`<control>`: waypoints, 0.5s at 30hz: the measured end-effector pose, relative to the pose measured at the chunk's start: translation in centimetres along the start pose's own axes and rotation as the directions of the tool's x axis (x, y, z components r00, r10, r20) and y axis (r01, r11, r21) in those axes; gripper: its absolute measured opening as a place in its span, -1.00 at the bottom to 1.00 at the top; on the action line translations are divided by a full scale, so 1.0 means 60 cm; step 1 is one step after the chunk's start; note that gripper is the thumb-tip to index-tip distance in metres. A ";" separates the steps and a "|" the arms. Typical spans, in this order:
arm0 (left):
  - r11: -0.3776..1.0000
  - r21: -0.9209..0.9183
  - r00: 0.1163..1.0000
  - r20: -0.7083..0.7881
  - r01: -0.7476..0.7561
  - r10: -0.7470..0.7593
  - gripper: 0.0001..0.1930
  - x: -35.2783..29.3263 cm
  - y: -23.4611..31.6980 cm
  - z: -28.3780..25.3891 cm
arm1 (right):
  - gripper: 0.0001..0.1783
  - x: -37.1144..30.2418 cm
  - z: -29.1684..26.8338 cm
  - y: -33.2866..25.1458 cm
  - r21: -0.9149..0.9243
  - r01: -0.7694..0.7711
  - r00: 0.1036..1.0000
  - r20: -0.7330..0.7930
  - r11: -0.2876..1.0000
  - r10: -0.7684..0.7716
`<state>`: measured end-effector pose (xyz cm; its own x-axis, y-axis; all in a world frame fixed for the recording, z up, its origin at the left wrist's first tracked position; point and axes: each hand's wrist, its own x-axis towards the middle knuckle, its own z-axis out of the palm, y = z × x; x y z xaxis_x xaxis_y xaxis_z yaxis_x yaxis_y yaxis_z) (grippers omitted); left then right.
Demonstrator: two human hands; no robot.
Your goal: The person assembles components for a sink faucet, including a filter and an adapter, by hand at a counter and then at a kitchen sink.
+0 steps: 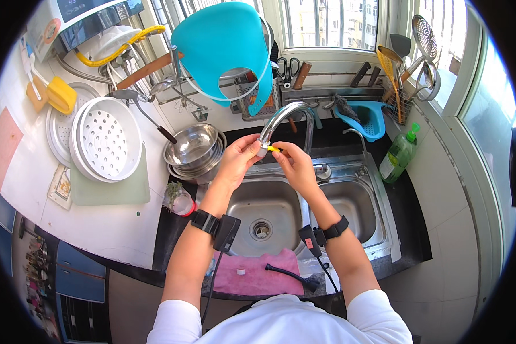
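The chrome faucet [285,109] arches over the double sink, its spout end pointing down between my hands. My left hand [237,161] is closed around the spout tip from the left, fingers and thumb on the metal. My right hand [297,166] pinches a small yellow piece [274,149] against the right side of the tip; my fingers cover part of it, so its kind is unclear. Below, a pink cloth [229,275] lies at the sink's front edge. On it rest a small white piece [241,272] and a black flexible tube with a flared end [292,277].
Beneath my hands are the left basin [258,206] and right basin [350,209]. Steel bowls [192,146], a plastic jar [179,200] and white colanders [109,137] stand left. A green bottle [399,155] and blue basket [370,123] stand right. A turquoise bib [223,46] hangs behind.
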<state>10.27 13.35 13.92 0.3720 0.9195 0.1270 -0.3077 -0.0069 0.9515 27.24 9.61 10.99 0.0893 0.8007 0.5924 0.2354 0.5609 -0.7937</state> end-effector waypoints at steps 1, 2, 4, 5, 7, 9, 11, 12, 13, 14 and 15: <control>1.000 0.009 1.000 0.002 0.001 -0.001 -0.64 0.000 0.001 0.001 | -0.68 0.007 0.000 0.002 -0.008 -0.011 1.000 -0.006 1.000 0.011; 1.000 0.006 1.000 0.005 0.002 -0.002 -0.64 -0.001 0.001 0.001 | -0.69 0.012 0.001 -0.003 0.122 -0.174 0.984 0.059 0.977 0.168; 1.000 0.001 1.000 0.012 0.004 -0.004 -0.64 -0.001 0.003 0.000 | -0.69 0.026 -0.012 0.007 0.490 -0.503 0.862 0.344 0.712 0.372; 1.000 0.001 1.000 0.013 0.005 -0.005 -0.64 -0.002 0.003 0.000 | -0.69 0.030 -0.016 0.008 0.588 -0.644 0.765 0.504 0.489 0.401; 1.000 0.001 1.000 0.016 0.007 -0.007 -0.64 -0.003 0.004 0.002 | -0.71 0.025 -0.010 0.001 0.583 -0.608 0.793 0.420 0.539 0.440; 1.000 -0.001 1.000 0.009 0.013 -0.013 -0.64 -0.003 0.004 0.002 | -0.71 0.012 -0.004 -0.011 0.500 -0.498 0.865 0.238 0.708 0.441; 1.000 -0.009 1.000 0.001 0.018 -0.018 -0.65 -0.002 0.002 -0.002 | -0.72 0.000 0.005 0.003 0.069 -0.007 1.000 -0.018 0.998 0.009; 1.000 -0.016 1.000 -0.004 0.020 -0.021 -0.65 0.000 -0.001 -0.006 | -0.71 -0.003 0.002 -0.001 -0.140 0.129 0.990 -0.032 0.982 -0.135; 0.999 -0.023 1.000 -0.009 0.023 -0.023 -0.65 0.001 -0.003 -0.009 | -0.69 -0.004 0.000 -0.006 -0.343 0.254 0.961 -0.015 0.904 -0.276; 0.999 -0.019 0.998 -0.035 0.043 -0.043 -0.65 -0.001 0.004 -0.003 | -0.75 0.000 -0.006 -0.015 -0.396 0.221 0.971 0.006 0.891 -0.238; 0.998 -0.029 0.998 -0.031 0.047 -0.048 -0.65 -0.001 0.004 -0.001 | -0.79 0.003 -0.009 -0.015 -0.384 0.236 0.968 0.018 0.893 -0.249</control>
<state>10.13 13.33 14.12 0.3593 0.9304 0.0725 -0.3150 0.0478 0.9479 27.58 9.13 11.86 0.0110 0.6397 0.7686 0.6026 0.6091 -0.5156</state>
